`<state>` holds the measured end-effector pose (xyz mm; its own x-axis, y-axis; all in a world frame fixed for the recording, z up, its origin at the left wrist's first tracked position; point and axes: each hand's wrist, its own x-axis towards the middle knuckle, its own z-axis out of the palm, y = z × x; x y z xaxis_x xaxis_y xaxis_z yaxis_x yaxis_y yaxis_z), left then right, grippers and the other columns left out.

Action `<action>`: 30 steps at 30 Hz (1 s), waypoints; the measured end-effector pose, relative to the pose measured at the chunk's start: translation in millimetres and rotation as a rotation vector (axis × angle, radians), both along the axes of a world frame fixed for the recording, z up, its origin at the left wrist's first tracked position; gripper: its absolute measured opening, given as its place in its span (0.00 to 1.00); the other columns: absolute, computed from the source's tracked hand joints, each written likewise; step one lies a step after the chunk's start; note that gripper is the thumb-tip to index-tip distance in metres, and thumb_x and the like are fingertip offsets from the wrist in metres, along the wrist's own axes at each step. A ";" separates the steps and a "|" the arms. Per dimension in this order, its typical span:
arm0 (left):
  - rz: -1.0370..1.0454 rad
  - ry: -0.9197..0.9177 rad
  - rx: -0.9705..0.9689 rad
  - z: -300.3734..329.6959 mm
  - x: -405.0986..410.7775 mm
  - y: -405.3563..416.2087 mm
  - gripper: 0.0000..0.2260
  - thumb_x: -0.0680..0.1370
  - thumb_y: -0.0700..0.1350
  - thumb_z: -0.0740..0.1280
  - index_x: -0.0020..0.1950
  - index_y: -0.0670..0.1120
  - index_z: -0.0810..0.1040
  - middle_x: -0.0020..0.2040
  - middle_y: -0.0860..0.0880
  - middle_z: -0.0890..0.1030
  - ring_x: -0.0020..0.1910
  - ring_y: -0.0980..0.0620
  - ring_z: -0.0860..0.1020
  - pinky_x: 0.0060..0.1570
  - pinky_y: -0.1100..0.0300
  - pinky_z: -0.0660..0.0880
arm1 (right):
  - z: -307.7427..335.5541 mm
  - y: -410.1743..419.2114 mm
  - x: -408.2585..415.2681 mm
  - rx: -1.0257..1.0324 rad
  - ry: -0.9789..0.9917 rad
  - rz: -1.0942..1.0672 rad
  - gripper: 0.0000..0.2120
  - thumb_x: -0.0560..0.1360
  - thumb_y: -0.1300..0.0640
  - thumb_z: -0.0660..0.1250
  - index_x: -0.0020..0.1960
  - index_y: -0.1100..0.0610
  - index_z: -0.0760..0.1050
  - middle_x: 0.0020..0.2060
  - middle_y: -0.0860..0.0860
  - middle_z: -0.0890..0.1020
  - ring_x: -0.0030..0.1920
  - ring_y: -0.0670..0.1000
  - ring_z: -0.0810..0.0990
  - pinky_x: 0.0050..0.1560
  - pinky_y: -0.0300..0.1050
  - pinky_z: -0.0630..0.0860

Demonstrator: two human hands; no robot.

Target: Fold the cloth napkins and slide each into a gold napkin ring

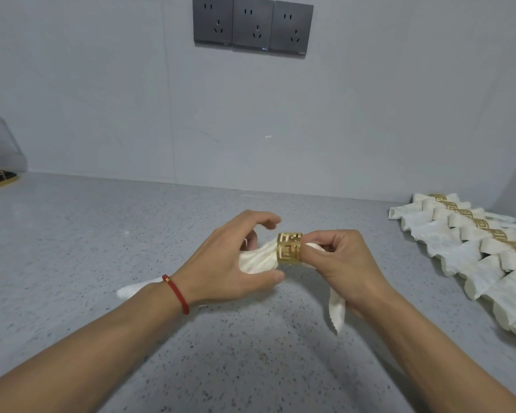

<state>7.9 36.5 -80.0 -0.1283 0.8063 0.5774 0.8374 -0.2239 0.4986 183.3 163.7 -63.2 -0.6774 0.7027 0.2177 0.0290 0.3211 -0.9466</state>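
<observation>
Midway through ringing one napkin, judged from the hands. Nearest, at 6 o'clock: speckled grey stone-look countertop (191, 368), hard and matt. Just above centre, held off that surface: cream, ribbed cloth napkin (261, 259), soft, gathered into a roll, threaded through a gold metal napkin ring with a cut-out key pattern (289, 248); loose tails trailing toward 8 and 5 o'clock. Left hand (236, 257), red cord bracelet (176, 293) at the wrist, curled round the napkin's bunched left part, forefinger lifted. Right hand (343, 263) pinching the cloth end at the ring's right side. Next, probably: draw the cloth further through, centre the ring, keep folds tight, avoid snagging. At 3 o'clock, overlapping row of finished cream napkins in gold rings (474, 248). At 9 o'clock, clear plastic cover over a gold-edged tray (0, 150). At 12 o'clock, three dark grey wall sockets (252, 25) on a pale wall.
</observation>
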 end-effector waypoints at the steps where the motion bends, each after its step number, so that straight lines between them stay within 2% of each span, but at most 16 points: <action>1: 0.004 -0.019 -0.055 0.3 1.8 0.7 0.27 0.74 0.60 0.72 0.71 0.59 0.70 0.59 0.65 0.75 0.47 0.54 0.74 0.44 0.61 0.75 | -1.0 -1.4 -0.3 0.045 -0.016 0.004 0.02 0.74 0.62 0.76 0.45 0.57 0.88 0.35 0.47 0.87 0.34 0.44 0.82 0.39 0.36 0.76; 3: -0.014 -0.031 -0.121 2.0 4.5 3.0 0.21 0.77 0.63 0.66 0.69 0.62 0.74 0.53 0.69 0.76 0.50 0.58 0.71 0.44 0.66 0.69 | -0.6 -4.2 -1.4 0.088 -0.027 0.011 0.03 0.74 0.60 0.77 0.44 0.53 0.88 0.39 0.51 0.88 0.39 0.51 0.84 0.44 0.41 0.78; 5: -0.026 -0.104 -0.151 4.5 4.2 1.2 0.17 0.76 0.61 0.66 0.64 0.61 0.79 0.49 0.70 0.77 0.52 0.61 0.70 0.48 0.66 0.67 | -0.2 -6.5 -2.1 0.110 -0.029 0.028 0.02 0.73 0.59 0.77 0.43 0.52 0.88 0.38 0.51 0.87 0.37 0.48 0.82 0.41 0.38 0.77; 8: -0.044 -0.210 -0.188 6.0 -0.3 -1.6 0.15 0.75 0.61 0.68 0.60 0.59 0.81 0.52 0.63 0.79 0.56 0.59 0.74 0.55 0.58 0.73 | 3.6 -5.6 0.5 0.122 -0.008 0.030 0.01 0.72 0.55 0.79 0.43 0.51 0.88 0.38 0.50 0.88 0.39 0.48 0.82 0.42 0.40 0.77; 10: -0.076 -0.291 -0.205 8.3 -4.4 -3.2 0.14 0.76 0.57 0.69 0.61 0.56 0.80 0.53 0.59 0.81 0.54 0.56 0.78 0.55 0.53 0.78 | 8.8 -0.2 5.8 0.132 0.023 -0.001 0.01 0.70 0.54 0.79 0.42 0.49 0.88 0.38 0.48 0.88 0.39 0.47 0.82 0.43 0.40 0.77; 14: -0.069 -0.334 -0.196 8.7 -10.9 -4.2 0.14 0.77 0.49 0.72 0.61 0.50 0.78 0.53 0.56 0.81 0.50 0.54 0.81 0.49 0.57 0.80 | 12.1 9.3 15.1 0.134 0.066 -0.032 0.01 0.72 0.53 0.78 0.43 0.50 0.88 0.36 0.43 0.87 0.32 0.38 0.78 0.35 0.30 0.72; 15: -0.065 -0.361 -0.191 7.3 -10.7 -4.7 0.14 0.76 0.47 0.73 0.61 0.50 0.78 0.53 0.55 0.81 0.48 0.53 0.81 0.46 0.58 0.80 | 11.8 10.4 16.0 0.213 0.007 -0.036 0.03 0.73 0.50 0.76 0.46 0.48 0.88 0.37 0.42 0.87 0.34 0.38 0.80 0.37 0.32 0.73; 16: -0.057 -0.387 -0.187 5.5 -10.4 -4.4 0.14 0.76 0.45 0.74 0.60 0.50 0.79 0.52 0.55 0.82 0.46 0.54 0.81 0.44 0.60 0.79 | 10.3 13.0 17.8 0.393 -0.115 -0.064 0.08 0.75 0.45 0.73 0.49 0.47 0.87 0.40 0.41 0.86 0.38 0.39 0.81 0.40 0.36 0.76; 18: -0.008 -0.403 -0.187 2.5 -11.8 -2.9 0.16 0.73 0.45 0.77 0.60 0.51 0.80 0.51 0.56 0.83 0.45 0.58 0.81 0.45 0.63 0.78 | 8.7 16.7 20.8 0.858 -0.421 -0.126 0.20 0.78 0.35 0.63 0.62 0.44 0.82 0.47 0.38 0.85 0.48 0.42 0.81 0.50 0.47 0.78; 19: 0.013 -0.406 -0.195 2.0 -12.4 -2.5 0.18 0.72 0.45 0.77 0.61 0.51 0.80 0.51 0.56 0.83 0.46 0.59 0.82 0.46 0.64 0.78 | 9.3 16.7 20.5 0.958 -0.478 -0.128 0.23 0.80 0.33 0.59 0.67 0.43 0.79 0.52 0.38 0.84 0.54 0.43 0.80 0.55 0.50 0.76; 21: 0.000 -0.478 -0.201 1.9 -11.5 -2.6 0.21 0.71 0.45 0.78 0.63 0.50 0.80 0.53 0.55 0.84 0.49 0.58 0.82 0.49 0.63 0.78 | 10.1 13.1 19.8 0.856 -0.428 -0.078 0.22 0.81 0.36 0.57 0.69 0.43 0.77 0.55 0.37 0.83 0.56 0.43 0.79 0.57 0.49 0.76; 22: -0.033 -0.543 -0.196 1.8 -10.8 -2.9 0.22 0.71 0.44 0.78 0.64 0.48 0.80 0.54 0.53 0.84 0.51 0.57 0.83 0.50 0.63 0.79 | 7.4 11.5 18.5 0.763 -0.366 -0.044 0.19 0.81 0.39 0.59 0.66 0.44 0.79 0.51 0.38 0.84 0.52 0.42 0.81 0.53 0.47 0.77; 24: -0.100 -0.695 -0.184 2.7 -7.6 -3.9 0.21 0.73 0.45 0.75 0.65 0.47 0.79 0.57 0.51 0.84 0.55 0.54 0.83 0.53 0.60 0.80 | 1.6 10.6 13.4 0.629 -0.251 -0.023 0.14 0.82 0.44 0.61 0.59 0.46 0.82 0.44 0.42 0.86 0.43 0.44 0.83 0.46 0.50 0.79; 27: -0.125 -0.824 -0.151 3.6 -7.5 -5.8 0.14 0.79 0.46 0.69 0.65 0.48 0.80 0.59 0.49 0.84 0.58 0.50 0.83 0.60 0.55 0.78 | -1.8 13.7 11.1 0.481 -0.151 -0.040 0.10 0.82 0.46 0.64 0.53 0.48 0.83 0.42 0.44 0.86 0.43 0.48 0.84 0.47 0.54 0.80; 30: -0.170 -0.857 -0.191 4.7 -10.6 -7.1 0.17 0.77 0.40 0.72 0.65 0.46 0.79 0.59 0.45 0.84 0.59 0.46 0.82 0.63 0.51 0.76 | -5.3 16.0 8.5 0.390 -0.129 -0.077 0.10 0.83 0.48 0.64 0.50 0.48 0.82 0.41 0.45 0.86 0.44 0.49 0.83 0.49 0.56 0.79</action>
<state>-2.7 29.5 -75.3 -0.3242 0.9263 0.1921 0.1235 -0.1599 0.9794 191.8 179.7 -68.5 -0.6651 0.6343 0.3941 0.1774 0.6468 -0.7417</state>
